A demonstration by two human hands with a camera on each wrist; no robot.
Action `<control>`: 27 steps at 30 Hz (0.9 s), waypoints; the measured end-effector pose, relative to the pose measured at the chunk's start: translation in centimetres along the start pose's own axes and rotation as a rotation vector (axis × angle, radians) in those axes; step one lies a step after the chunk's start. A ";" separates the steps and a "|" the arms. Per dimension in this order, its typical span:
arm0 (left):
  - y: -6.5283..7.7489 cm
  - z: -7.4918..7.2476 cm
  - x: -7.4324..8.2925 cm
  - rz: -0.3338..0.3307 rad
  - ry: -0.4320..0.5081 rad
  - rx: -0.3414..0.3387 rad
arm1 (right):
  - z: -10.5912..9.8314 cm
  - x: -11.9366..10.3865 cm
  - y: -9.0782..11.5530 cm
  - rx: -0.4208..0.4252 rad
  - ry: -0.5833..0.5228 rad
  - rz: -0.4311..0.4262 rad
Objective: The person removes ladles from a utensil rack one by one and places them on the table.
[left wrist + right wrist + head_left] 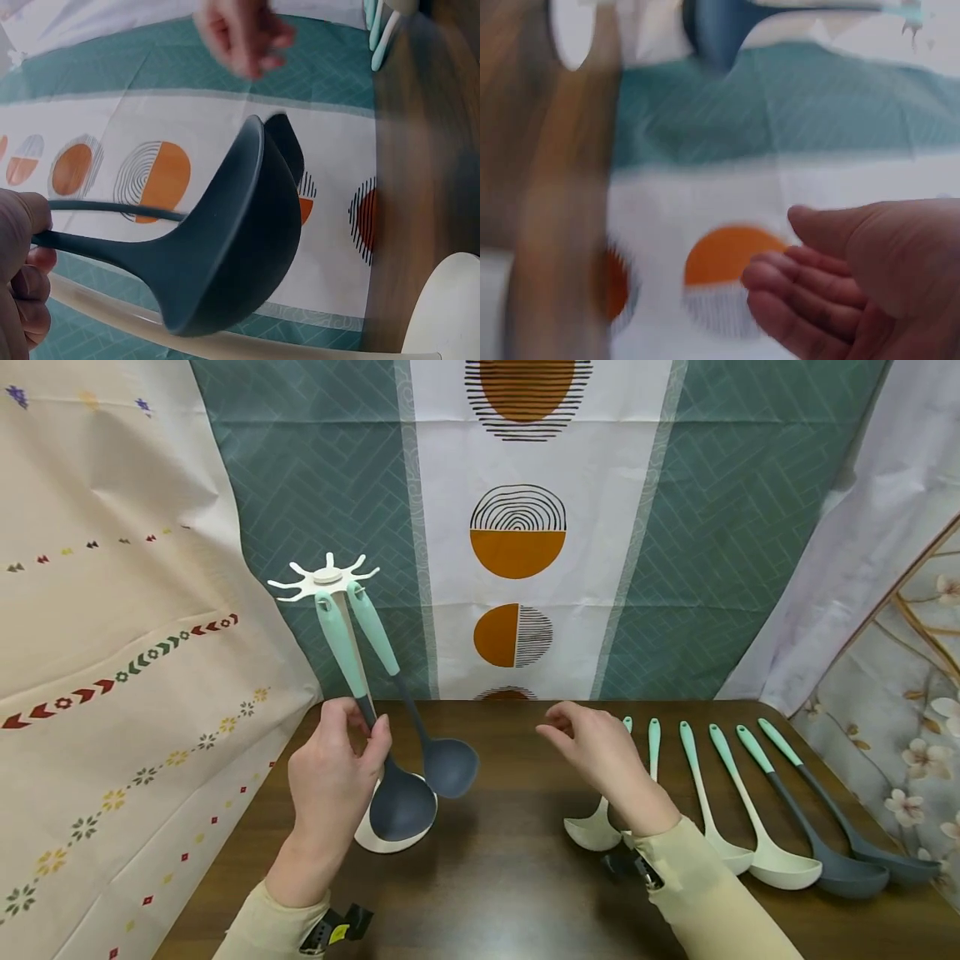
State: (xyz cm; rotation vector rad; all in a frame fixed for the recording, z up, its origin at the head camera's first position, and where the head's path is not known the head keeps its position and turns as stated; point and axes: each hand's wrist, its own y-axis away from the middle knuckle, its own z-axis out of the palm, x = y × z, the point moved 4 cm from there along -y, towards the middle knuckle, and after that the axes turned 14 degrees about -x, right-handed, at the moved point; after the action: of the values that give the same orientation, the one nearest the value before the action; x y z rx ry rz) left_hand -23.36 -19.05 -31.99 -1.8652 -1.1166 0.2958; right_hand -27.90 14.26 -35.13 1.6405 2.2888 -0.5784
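At the left stands a white utensil stand [327, 576] with hooked arms spread at its top. Two dark grey ladles with mint handles hang from it. My left hand [333, 777] pinches the shaft of the nearer dark ladle [402, 810] just below its mint grip. The left wrist view shows that ladle's bowl [232, 247] close up, sideways. The other dark ladle [450, 768] hangs to its right, untouched. My right hand [603, 756] is in the air over the table, holding nothing, its fingers loosely bent; the right wrist view shows the bare palm [900, 277].
A row of ladles lies on the brown table [495, 893] at the right: several white ones [783, 864] and, farther right, two dark grey ones [851, 872]. The stand's round white base [367, 839] is partly behind the held ladle. Patterned cloth [315, 460] hangs behind the table.
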 end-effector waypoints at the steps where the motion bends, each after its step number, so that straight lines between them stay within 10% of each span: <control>1: 0.0 0.1 0.1 0.007 0.000 0.000 | -0.2 -1.0 -0.3 0.000 -0.021 -0.029; 14: 0.1 -0.1 0.5 0.037 -0.038 0.007 | 0.2 -11.1 -2.8 0.034 -0.112 -0.351; 27: 0.1 -0.2 0.5 0.046 -0.048 -0.022 | 2.1 -14.2 -5.3 -0.026 -0.200 -0.389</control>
State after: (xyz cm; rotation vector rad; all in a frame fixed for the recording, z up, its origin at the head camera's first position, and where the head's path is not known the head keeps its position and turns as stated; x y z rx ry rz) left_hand -22.96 -18.80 -31.82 -1.9139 -1.1145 0.3576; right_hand -28.32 -0.09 -29.99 1.0709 2.4591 -0.7539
